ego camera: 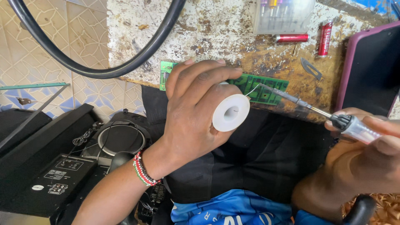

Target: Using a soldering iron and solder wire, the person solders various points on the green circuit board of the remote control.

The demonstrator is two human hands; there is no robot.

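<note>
Circuit board on the workbench edge, batteries behind, speaker below left.

White solder spool sat on its side, hollow core toward camera, thin wire running to green board lying flat at bench edge, while clear-handled iron angled down, tip on board.

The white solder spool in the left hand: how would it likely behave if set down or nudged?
The white spool has round flanges, so on its side it would probably roll. It fits inside the left hand, suggesting it is fairly light. The thin wire leading toward the green circuit board looks floppy and could uncoil.
</note>
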